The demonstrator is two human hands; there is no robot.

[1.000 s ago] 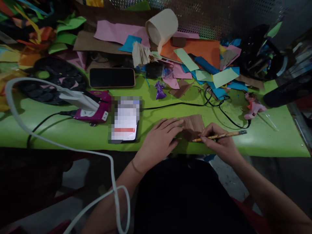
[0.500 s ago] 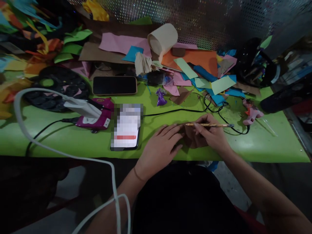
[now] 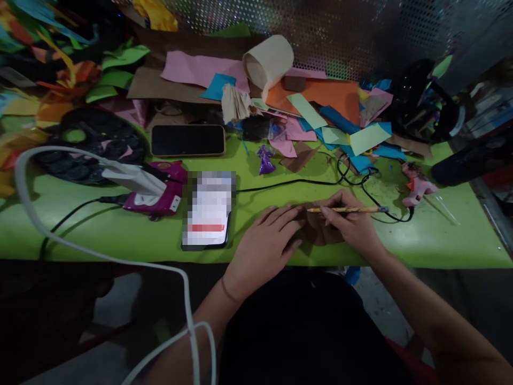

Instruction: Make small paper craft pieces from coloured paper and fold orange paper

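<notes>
My left hand (image 3: 266,243) lies flat with fingers stretched out, pressing on a small brown paper piece (image 3: 316,231) at the front edge of the green table (image 3: 120,235). My right hand (image 3: 349,224) is closed around a pencil (image 3: 348,209), held nearly level with its tip over the brown piece. Most of the brown piece is hidden under the two hands.
A lit phone (image 3: 208,209) lies left of my left hand, a dark phone (image 3: 188,140) behind it. A pink glue gun (image 3: 417,185) with black cord (image 3: 304,183) sits to the right. Coloured paper scraps (image 3: 320,101), a cream paper roll (image 3: 267,60) and a white cable (image 3: 80,240) crowd the rest.
My right hand has moved up and left over the brown piece, bringing the pencil from the near edge to the far side. The left hand stays flat on it.
</notes>
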